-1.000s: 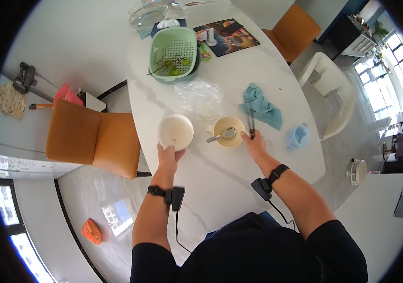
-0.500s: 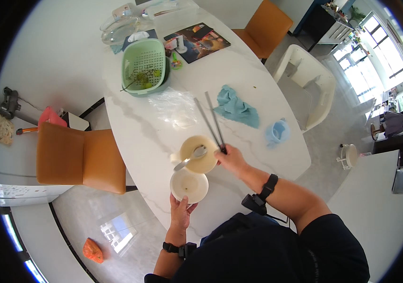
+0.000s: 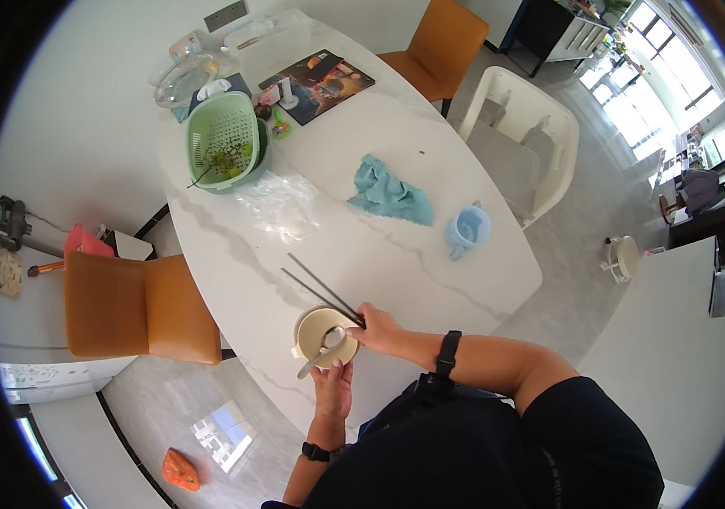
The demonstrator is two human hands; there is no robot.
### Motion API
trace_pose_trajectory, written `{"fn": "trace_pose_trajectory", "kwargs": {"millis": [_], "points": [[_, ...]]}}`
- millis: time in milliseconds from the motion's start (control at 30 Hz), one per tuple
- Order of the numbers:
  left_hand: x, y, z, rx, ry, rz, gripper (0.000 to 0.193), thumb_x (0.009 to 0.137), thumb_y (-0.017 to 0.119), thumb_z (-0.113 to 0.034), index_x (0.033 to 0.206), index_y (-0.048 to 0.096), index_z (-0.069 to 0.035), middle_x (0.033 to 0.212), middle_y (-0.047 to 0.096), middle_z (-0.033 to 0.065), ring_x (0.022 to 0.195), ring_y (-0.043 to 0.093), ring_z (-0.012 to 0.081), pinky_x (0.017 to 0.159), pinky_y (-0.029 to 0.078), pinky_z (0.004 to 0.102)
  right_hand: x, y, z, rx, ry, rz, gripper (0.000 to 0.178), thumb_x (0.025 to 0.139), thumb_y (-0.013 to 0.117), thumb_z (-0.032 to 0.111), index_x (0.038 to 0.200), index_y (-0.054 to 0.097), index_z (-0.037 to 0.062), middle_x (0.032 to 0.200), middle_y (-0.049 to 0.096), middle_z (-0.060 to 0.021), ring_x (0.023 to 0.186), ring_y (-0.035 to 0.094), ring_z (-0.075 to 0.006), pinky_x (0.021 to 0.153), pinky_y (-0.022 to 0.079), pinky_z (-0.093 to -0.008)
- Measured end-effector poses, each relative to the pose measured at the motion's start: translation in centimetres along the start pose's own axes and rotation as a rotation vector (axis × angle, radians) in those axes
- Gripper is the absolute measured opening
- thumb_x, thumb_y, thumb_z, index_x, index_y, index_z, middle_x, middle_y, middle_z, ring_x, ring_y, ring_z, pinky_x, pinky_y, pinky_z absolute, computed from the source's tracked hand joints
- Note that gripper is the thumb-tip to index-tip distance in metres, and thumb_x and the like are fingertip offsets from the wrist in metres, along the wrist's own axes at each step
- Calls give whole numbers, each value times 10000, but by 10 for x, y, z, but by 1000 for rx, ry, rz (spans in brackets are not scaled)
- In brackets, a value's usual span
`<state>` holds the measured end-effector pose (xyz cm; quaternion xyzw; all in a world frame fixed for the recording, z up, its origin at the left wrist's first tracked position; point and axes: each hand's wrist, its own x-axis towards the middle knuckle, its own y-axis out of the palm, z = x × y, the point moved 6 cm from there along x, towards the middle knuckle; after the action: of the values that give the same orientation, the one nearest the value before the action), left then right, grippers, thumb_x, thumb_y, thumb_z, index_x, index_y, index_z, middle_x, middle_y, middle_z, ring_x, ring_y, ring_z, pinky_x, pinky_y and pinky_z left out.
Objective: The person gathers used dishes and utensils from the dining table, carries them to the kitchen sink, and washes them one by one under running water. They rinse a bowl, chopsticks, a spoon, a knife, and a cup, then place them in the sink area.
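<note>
A cream bowl (image 3: 312,329) with a small side handle sits nested in or on a white bowl, whose rim barely shows around it. A metal spoon (image 3: 320,354) lies in the cream bowl, its handle over the near rim. My left hand (image 3: 333,392) grips the bowls from the near side, thumb up at the rim. My right hand (image 3: 381,329) is closed around the thick ends of dark chopsticks (image 3: 321,293) at the cream bowl's right rim. The chopsticks point up and left over the table. Whether the right fingers also grip the rim is hard to see.
On the marble-patterned table (image 3: 430,288) lie a blue cloth (image 3: 389,193), a light blue cup (image 3: 468,227) and a crumpled clear plastic bag (image 3: 279,206). A green basket (image 3: 225,136) with grape stems stands farther left. Brown chairs (image 3: 142,305) and a white high chair (image 3: 519,140) flank the table.
My right hand has brought the cream bowl, spoon and chopsticks down onto the white bowl in my left hand; before, the two bowls were side by side. The view has also shifted.
</note>
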<state>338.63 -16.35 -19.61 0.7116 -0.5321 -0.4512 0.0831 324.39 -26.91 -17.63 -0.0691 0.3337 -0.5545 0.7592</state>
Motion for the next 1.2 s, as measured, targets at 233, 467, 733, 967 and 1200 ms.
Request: {"fn": "trace_pose_trajectory", "kwargs": {"millis": [233,467,733,967,1200], "points": [[14,9,13,-108,-98,-146,472,960,493,-163,1354,234,-186,1260,490,146,1052,587,323,846,555,400,-12,-112,-37,142,131,-54,445,879,592,440,716,539,29,638,556,-84,585,524,-177,555,443,-364],[19,21,4,-72,110,-222,560,843,335,54,1356,249,-154,1277,463,181,1076,585,345,853,569,438,16,-286,-158,10,-149,-646,340,901,589,372,917,606,33,714,566,-21,631,531,-142,585,438,-306],[-87,4,11,-201,302,-329,509,849,341,45,1353,287,1,1304,450,220,1160,522,382,974,492,497,50,-316,-177,287,193,-414,424,845,660,377,1066,586,23,749,607,-70,559,525,-136,474,416,-292],[-188,-32,57,-290,417,-460,459,906,342,-9,1363,290,-9,1325,437,216,1180,506,388,981,476,521,63,-305,-182,191,150,-287,266,868,621,268,1012,602,45,659,559,-41,459,468,-103,397,360,-268],[-267,-95,104,-475,524,-628,386,971,363,-103,1345,334,-11,1293,489,200,1153,530,373,978,466,549,40,-269,-150,-144,2,-307,221,838,600,239,865,643,24,626,624,-83,562,634,-171,522,478,-324]]}}
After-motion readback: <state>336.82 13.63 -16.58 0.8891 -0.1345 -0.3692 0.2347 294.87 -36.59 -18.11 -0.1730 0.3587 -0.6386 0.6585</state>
